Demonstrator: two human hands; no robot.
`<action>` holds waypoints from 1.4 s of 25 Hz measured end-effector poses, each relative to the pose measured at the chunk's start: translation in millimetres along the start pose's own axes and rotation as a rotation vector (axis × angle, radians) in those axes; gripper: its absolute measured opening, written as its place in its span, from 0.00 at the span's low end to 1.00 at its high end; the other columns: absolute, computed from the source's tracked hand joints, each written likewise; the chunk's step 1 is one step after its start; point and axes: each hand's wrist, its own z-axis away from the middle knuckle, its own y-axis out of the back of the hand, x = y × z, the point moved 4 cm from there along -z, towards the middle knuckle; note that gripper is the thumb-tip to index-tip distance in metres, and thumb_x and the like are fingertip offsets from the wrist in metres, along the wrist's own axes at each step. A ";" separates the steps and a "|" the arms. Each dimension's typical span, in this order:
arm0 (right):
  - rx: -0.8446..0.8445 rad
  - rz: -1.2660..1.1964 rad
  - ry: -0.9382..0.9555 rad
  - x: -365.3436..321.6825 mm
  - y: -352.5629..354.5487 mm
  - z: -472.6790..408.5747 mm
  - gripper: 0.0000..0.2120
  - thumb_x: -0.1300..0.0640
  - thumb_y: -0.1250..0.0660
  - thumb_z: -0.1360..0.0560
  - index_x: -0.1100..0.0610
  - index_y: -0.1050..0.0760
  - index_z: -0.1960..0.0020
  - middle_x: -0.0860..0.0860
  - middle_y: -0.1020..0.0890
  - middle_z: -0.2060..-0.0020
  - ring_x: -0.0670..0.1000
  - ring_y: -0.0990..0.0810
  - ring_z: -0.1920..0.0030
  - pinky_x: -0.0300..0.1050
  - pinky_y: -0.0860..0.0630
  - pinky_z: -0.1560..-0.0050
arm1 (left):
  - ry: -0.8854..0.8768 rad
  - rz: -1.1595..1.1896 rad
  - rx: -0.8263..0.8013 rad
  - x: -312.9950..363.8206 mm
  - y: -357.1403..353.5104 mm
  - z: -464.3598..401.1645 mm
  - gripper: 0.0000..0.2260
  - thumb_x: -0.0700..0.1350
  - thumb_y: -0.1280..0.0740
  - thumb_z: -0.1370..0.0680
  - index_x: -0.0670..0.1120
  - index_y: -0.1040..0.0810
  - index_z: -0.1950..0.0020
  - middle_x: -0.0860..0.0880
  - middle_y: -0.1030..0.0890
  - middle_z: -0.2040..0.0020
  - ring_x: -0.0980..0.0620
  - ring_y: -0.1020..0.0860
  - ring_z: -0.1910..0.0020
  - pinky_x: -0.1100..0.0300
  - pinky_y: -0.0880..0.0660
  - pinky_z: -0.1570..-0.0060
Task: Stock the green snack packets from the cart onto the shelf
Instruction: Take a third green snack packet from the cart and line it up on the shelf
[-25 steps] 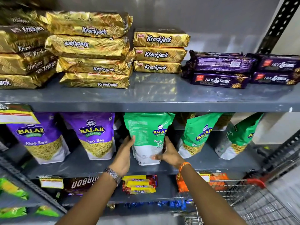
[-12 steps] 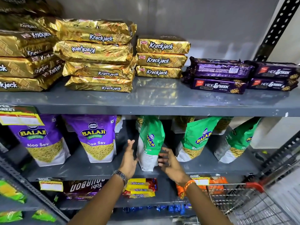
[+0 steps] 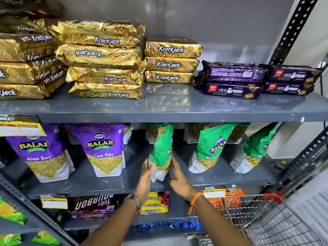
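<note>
Green packet [image 3: 162, 153] stands on the middle shelf [image 3: 106, 185], turned edge-on. My left hand [image 3: 146, 176] and right hand [image 3: 178, 178] pinch its bottom, fingers closed on it. I should turn its front out, then let go gently.

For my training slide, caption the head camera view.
Both hands, left hand and right hand, steady a green Ratlami Sev packet on the middle shelf.
</note>
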 end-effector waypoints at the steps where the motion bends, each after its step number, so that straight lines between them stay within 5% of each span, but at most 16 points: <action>1: -0.036 0.027 0.005 -1.0 -2.4 6.9 0.44 0.75 0.41 0.30 0.52 0.53 0.21 0.45 0.37 0.26 0.46 0.39 0.24 0.41 0.40 0.25 | -0.014 -0.025 -0.023 5.2 4.1 -6.2 0.30 0.55 0.26 0.31 0.51 0.29 0.31 0.48 0.24 0.30 0.52 0.24 0.34 0.52 0.30 0.32; 4: -0.041 -0.029 -0.006 2.4 9.4 27.1 0.43 0.77 0.39 0.27 0.49 0.49 0.21 0.40 0.33 0.31 0.39 0.33 0.31 0.24 0.28 0.41 | -0.026 -0.139 -0.051 13.1 9.0 -20.2 0.45 0.58 0.18 0.44 0.49 0.32 0.31 0.46 0.23 0.33 0.45 0.24 0.33 0.52 0.25 0.38; 7: 0.442 -0.177 -0.018 23.3 71.6 57.3 0.34 0.78 0.31 0.30 0.44 0.27 0.37 0.51 0.23 0.39 0.47 0.20 0.43 0.33 0.18 0.55 | -0.052 -0.508 0.163 7.4 11.5 -22.9 0.57 0.60 0.17 0.53 0.48 0.34 0.28 0.49 0.30 0.33 0.51 0.28 0.35 0.55 0.27 0.37; 9: 0.694 -0.231 -0.047 40.3 120.7 74.7 0.32 0.75 0.24 0.35 0.46 0.26 0.42 0.53 0.23 0.43 0.54 0.22 0.46 0.38 0.17 0.58 | -0.123 -0.720 0.308 -0.9 10.9 -19.9 0.59 0.64 0.18 0.56 0.47 0.32 0.29 0.49 0.32 0.35 0.54 0.32 0.37 0.58 0.31 0.36; 10: 0.725 -0.206 -0.101 47.2 139.9 74.6 0.35 0.72 0.21 0.37 0.48 0.28 0.38 0.54 0.25 0.40 0.56 0.24 0.43 0.42 0.18 0.52 | -0.151 -0.741 0.329 -5.2 7.9 -19.9 0.58 0.63 0.18 0.57 0.46 0.31 0.30 0.49 0.31 0.36 0.53 0.31 0.38 0.59 0.30 0.37; 13: 0.588 -0.082 -0.155 52.7 180.1 48.9 0.52 0.70 0.18 0.39 0.56 0.43 0.24 0.56 0.34 0.26 0.56 0.33 0.29 0.59 0.31 0.27 | -0.155 -0.657 0.428 -11.6 0.7 -22.6 0.51 0.58 0.17 0.54 0.44 0.30 0.34 0.47 0.23 0.39 0.47 0.22 0.42 0.53 0.23 0.43; 15: 0.477 -0.050 -0.066 45.7 196.3 21.6 0.56 0.75 0.19 0.40 0.61 0.48 0.22 0.58 0.38 0.24 0.53 0.36 0.27 0.60 0.36 0.24 | -0.145 -0.660 0.495 -6.3 5.6 -28.5 0.42 0.54 0.16 0.49 0.44 0.28 0.40 0.45 0.18 0.43 0.44 0.19 0.45 0.49 0.21 0.47; 19: 0.313 -0.005 -0.022 45.2 223.1 -7.0 0.49 0.82 0.24 0.40 0.66 0.42 0.25 0.64 0.32 0.27 0.58 0.32 0.28 0.61 0.32 0.27 | -0.125 -0.675 0.377 -2.4 16.2 -37.6 0.32 0.42 0.17 0.39 0.40 0.26 0.40 0.40 0.16 0.44 0.41 0.18 0.46 0.44 0.21 0.48; 23: 0.330 0.018 -0.004 52.0 231.4 -10.0 0.39 0.81 0.24 0.39 0.70 0.36 0.32 0.64 0.24 0.36 0.62 0.26 0.33 0.62 0.30 0.28 | -0.099 -0.639 0.262 3.3 19.0 -42.6 0.30 0.33 0.21 0.35 0.39 0.28 0.35 0.38 0.18 0.40 0.40 0.20 0.41 0.42 0.23 0.42; 26: 0.352 -0.008 -0.011 56.1 229.0 -5.9 0.38 0.78 0.23 0.39 0.68 0.36 0.33 0.54 0.21 0.41 0.59 0.25 0.34 0.59 0.28 0.30 | -0.097 -0.646 0.180 5.5 21.0 -49.2 0.29 0.32 0.23 0.33 0.38 0.28 0.35 0.38 0.19 0.39 0.40 0.21 0.38 0.40 0.25 0.38; 35: 0.447 0.087 -0.062 50.8 218.7 4.5 0.36 0.70 0.19 0.38 0.64 0.33 0.36 0.59 0.20 0.39 0.57 0.23 0.37 0.53 0.25 0.34 | -0.126 -0.621 0.219 2.4 21.3 -44.6 0.28 0.32 0.22 0.35 0.41 0.27 0.38 0.42 0.17 0.46 0.44 0.19 0.47 0.47 0.21 0.45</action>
